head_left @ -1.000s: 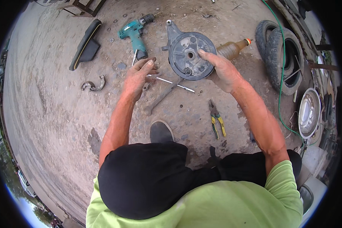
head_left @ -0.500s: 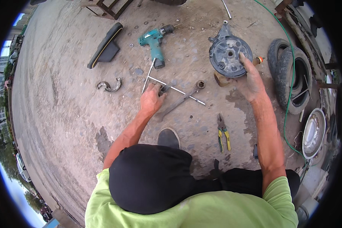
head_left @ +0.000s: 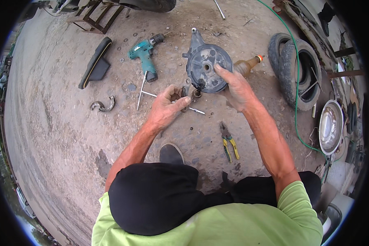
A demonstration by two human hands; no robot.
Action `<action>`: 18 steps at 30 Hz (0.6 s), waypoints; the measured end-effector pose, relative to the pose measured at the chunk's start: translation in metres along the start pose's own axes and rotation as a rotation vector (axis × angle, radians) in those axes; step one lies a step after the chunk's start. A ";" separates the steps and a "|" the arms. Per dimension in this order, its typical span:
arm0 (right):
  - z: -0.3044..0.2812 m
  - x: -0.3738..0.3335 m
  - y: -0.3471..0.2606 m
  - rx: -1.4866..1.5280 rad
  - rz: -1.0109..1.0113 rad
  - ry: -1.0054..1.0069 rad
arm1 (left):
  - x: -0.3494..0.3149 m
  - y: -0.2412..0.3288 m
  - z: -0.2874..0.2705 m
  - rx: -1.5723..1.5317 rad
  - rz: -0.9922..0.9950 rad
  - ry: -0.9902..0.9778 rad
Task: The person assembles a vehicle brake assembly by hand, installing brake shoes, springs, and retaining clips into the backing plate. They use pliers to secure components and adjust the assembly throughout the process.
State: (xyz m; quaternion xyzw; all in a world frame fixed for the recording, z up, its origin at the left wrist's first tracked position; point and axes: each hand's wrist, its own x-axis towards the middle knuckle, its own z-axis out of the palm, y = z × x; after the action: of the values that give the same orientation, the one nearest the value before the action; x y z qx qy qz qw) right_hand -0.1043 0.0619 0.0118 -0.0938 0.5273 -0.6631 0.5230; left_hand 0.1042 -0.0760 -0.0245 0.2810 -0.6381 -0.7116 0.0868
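My right hand [head_left: 238, 89] grips a round grey brake plate [head_left: 207, 57] by its right edge, thumb on the upper face. The plate is held above the ground, its short arm pointing away from me. My left hand [head_left: 167, 107] pinches a small dark metal piece [head_left: 185, 94] between thumb and fingers, close to the plate's lower left edge. That piece's exact kind is not clear. Beneath the left hand lies a T-handle wrench [head_left: 142, 89], partly covered. The ring end of another wrench [head_left: 197, 94] shows just below the plate.
A teal cordless drill [head_left: 143, 56], a curved brake shoe [head_left: 104, 105] and a black padded part [head_left: 95, 63] lie to the left. Yellow-handled pliers [head_left: 228, 143] are nearer me. Rightward are a brown bottle [head_left: 245, 67], tyres [head_left: 289, 78], a green hose [head_left: 296, 82] and a metal dish [head_left: 330, 127].
My left hand has come up from the ground beside the T-handle wrench with the small dark piece and is now near the plate. My right hand has brought the brake plate leftward. The view has shifted.
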 end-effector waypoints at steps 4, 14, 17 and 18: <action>-0.004 0.001 0.003 -0.003 -0.039 -0.063 | -0.001 0.012 0.017 -0.065 -0.033 -0.036; -0.006 -0.001 0.001 0.011 -0.083 -0.105 | -0.003 0.005 0.027 0.056 -0.026 -0.001; -0.008 0.001 0.003 0.021 -0.086 -0.106 | -0.002 0.003 0.027 0.143 0.005 0.011; -0.009 0.001 0.004 0.024 -0.087 -0.098 | -0.002 0.002 0.027 0.169 0.016 0.014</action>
State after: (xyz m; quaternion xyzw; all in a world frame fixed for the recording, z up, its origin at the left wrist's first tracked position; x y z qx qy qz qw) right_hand -0.1084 0.0665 0.0047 -0.1428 0.4886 -0.6860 0.5200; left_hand 0.0910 -0.0520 -0.0212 0.2874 -0.6973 -0.6526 0.0730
